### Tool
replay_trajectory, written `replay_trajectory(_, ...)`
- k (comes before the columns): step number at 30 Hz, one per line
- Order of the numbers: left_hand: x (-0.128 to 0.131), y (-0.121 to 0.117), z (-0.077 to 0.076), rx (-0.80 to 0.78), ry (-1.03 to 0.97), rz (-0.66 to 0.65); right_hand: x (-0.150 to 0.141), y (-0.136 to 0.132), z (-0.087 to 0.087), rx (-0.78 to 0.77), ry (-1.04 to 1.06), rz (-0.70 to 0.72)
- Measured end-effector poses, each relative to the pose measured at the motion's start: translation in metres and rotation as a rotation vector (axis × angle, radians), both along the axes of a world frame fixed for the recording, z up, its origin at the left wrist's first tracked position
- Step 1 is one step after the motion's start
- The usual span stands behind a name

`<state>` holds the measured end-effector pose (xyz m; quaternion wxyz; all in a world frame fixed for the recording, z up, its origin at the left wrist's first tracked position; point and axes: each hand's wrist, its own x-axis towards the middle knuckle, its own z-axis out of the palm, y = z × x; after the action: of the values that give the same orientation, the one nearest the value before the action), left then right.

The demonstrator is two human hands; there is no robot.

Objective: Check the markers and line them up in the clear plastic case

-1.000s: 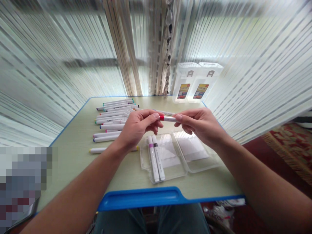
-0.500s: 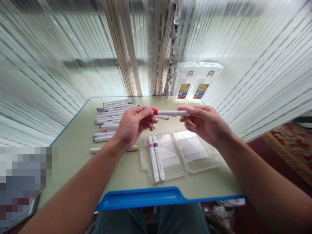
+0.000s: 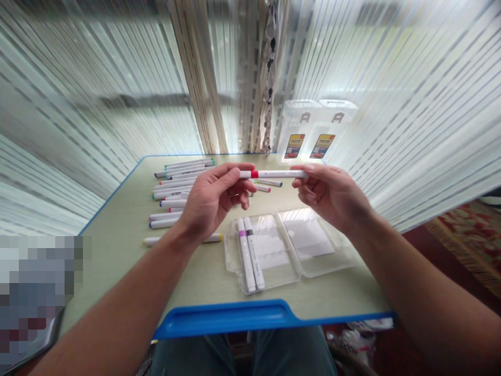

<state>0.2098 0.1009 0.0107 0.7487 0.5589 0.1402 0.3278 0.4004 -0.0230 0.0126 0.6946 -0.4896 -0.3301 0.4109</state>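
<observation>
A white marker with a red band (image 3: 274, 174) is held level above the table between my two hands. My left hand (image 3: 219, 190) pinches its left end near the band, and my right hand (image 3: 326, 190) pinches the other end. Below them a clear plastic case (image 3: 277, 261) lies unfolded. Side by side in its left half are a marker with a purple band (image 3: 246, 256) and a marker with a black band (image 3: 255, 256). Several loose markers (image 3: 168, 216) lie in rows at the left, partly hidden by my left hand and forearm.
Two upright clear cases (image 3: 295, 130) with labels stand at the back right. A blue tray ledge (image 3: 230, 316) runs along the front edge of the pale green table (image 3: 105, 277). String curtains (image 3: 117, 104) hang behind, and a plastic bag (image 3: 356, 344) is below at right.
Both hands have raised the red-banded marker slightly. Its red band now sits a little farther right, and more of the marker shows beside my left fingers.
</observation>
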Motion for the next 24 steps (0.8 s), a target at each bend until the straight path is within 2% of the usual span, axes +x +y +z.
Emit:
replay_trajectory(5, -0.0034, -0.0027, 0.0011, 0.049, -0.049, -0.104, 0.0038, 0.0035, -0.0013, -0.011, 0.104, -0.05)
replay_trajectory(13, -0.0067, -0.0064, 0.0021, 0.116, -0.038, -0.215, 0.0063, 0.0046, -0.0033, -0.022, 0.183, -0.053)
replay_trajectory(20, -0.0051, -0.0019, -0.0006, 0.136, -0.055, -0.233, 0.0072, 0.0058, -0.0053, -0.014, 0.179, -0.071)
replay_trajectory(24, -0.0027, -0.001, -0.0015, 0.108, -0.045, -0.17, 0.007, 0.0056, -0.0061, 0.002, 0.113, -0.092)
